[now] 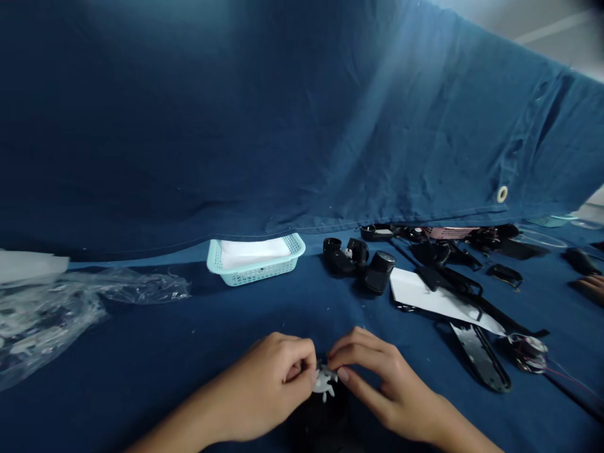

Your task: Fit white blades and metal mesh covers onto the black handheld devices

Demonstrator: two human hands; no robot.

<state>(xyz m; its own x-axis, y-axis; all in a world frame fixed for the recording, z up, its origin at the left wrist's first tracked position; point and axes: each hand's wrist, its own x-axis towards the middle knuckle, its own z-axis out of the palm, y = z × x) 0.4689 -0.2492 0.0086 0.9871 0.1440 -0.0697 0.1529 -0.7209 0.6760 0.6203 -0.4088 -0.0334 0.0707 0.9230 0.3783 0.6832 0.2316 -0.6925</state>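
Low in the middle of the view, my left hand [278, 387] and my right hand [387, 380] come together over a small whitish-grey plastic part [324, 381] with short prongs. Fingers of my left hand are curled and pinch its left side. On the other side, the thumb and fingertips of my right hand close on its right edge. Beneath the part is a dark, black object [323, 421], mostly lost in shadow, so I cannot make out its kind or whether the part touches it.
A light-blue basket [257, 275] with white sheets stands ahead. Clear plastic bags [51, 314] lie left. To the right are black housings [379, 272], a white sheet [441, 302], a long black cover [484, 358] and a motor-like part with wires [528, 352]. Another person's hand [592, 286] shows far right. A blue cloth [283, 126] hangs behind.
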